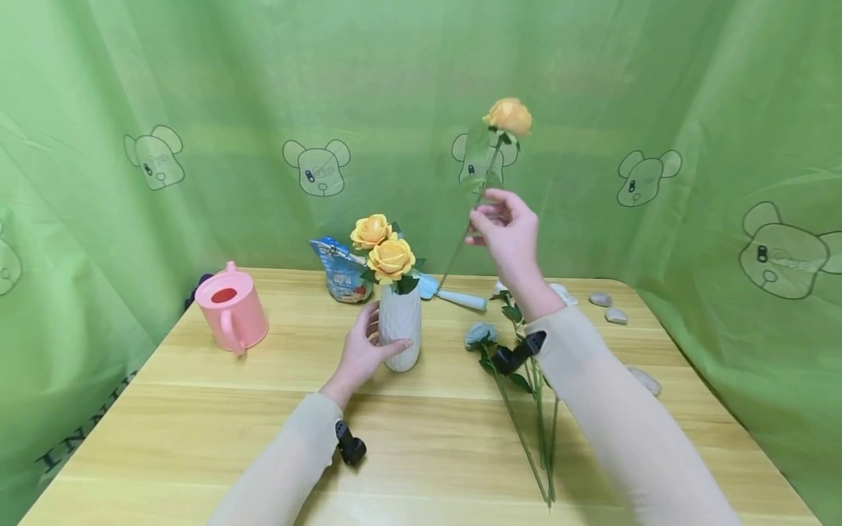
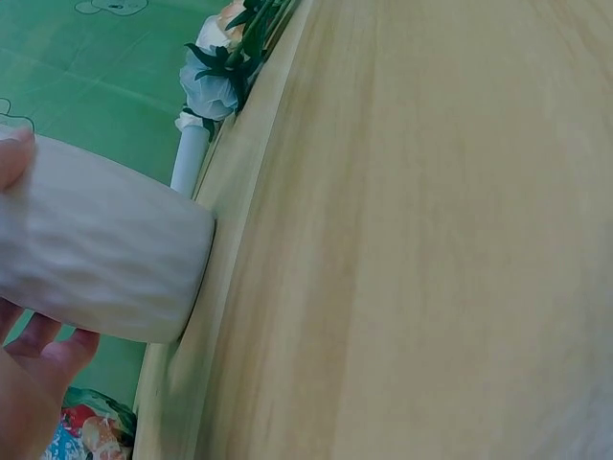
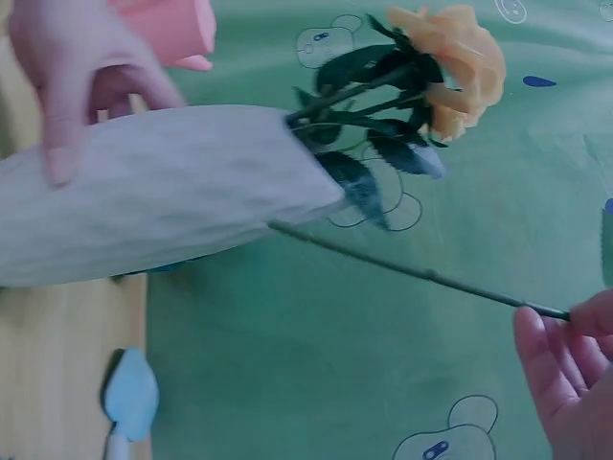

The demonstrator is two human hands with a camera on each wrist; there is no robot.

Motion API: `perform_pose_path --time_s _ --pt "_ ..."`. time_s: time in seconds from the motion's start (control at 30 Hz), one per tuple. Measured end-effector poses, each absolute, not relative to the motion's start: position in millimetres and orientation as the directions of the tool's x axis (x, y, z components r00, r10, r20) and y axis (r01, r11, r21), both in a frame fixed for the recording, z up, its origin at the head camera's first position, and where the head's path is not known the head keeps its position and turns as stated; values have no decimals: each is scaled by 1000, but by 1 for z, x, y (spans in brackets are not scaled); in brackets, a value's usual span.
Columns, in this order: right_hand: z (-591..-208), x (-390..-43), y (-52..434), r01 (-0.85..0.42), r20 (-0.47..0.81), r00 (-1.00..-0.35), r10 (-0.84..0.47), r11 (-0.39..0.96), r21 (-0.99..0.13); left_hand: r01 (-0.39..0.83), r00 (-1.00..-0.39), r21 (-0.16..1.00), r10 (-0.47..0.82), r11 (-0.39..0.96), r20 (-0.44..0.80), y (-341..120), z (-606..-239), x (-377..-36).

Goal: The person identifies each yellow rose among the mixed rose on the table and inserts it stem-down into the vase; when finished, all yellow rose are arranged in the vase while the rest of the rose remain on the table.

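Observation:
My left hand (image 1: 362, 349) grips a white textured vase (image 1: 404, 329) that stands on the table, its fingers and thumb around the lower body. Two yellow roses (image 1: 391, 260) with green leaves sit in the vase. Above and to the right, my right hand (image 1: 511, 230) pinches the stem of an orange-yellow rose (image 1: 510, 117), its bloom held high. That stem (image 3: 412, 272) slants down toward the vase; in the right wrist view its lower end appears beside the vase's rim, outside the opening. The left wrist view shows the vase's base (image 2: 163, 259) at the table surface.
A pink watering can (image 1: 238, 314) stands at the left. Behind the vase are a blue printed pouch (image 1: 343, 272) and a light-blue trowel (image 1: 463, 299). Under the right forearm lie a blue rose (image 1: 480, 334) and white flowers with long stems. Several stones (image 1: 616, 315) lie at the right.

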State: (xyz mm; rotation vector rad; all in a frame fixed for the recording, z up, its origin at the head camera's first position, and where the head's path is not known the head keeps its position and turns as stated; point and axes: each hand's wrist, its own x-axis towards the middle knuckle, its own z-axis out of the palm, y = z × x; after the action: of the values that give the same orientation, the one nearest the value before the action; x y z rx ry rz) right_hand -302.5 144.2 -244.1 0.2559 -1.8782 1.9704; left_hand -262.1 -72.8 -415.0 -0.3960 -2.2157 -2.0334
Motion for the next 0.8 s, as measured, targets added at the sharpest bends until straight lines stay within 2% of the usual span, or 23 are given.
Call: perform_pose_path --time_s 0.2,0.37,0.6,0.8 --pt "-227 -319 127 -500 468 -841 271 -58 -864 259 -962 963 114 80 249 -74 -415 -262" --pt "-221 -323 114 -535 489 -820 297 -95 -840 263 -960 961 118 83 253 -73 -417 -263" --pt "-221 -322 105 -541 490 -822 291 -126 -832 281 -956 956 115 88 270 -73 -416 -263" --pt "-230 -321 102 -525 490 -833 257 -89 -846 284 -955 955 116 85 273 -72 -414 -262"
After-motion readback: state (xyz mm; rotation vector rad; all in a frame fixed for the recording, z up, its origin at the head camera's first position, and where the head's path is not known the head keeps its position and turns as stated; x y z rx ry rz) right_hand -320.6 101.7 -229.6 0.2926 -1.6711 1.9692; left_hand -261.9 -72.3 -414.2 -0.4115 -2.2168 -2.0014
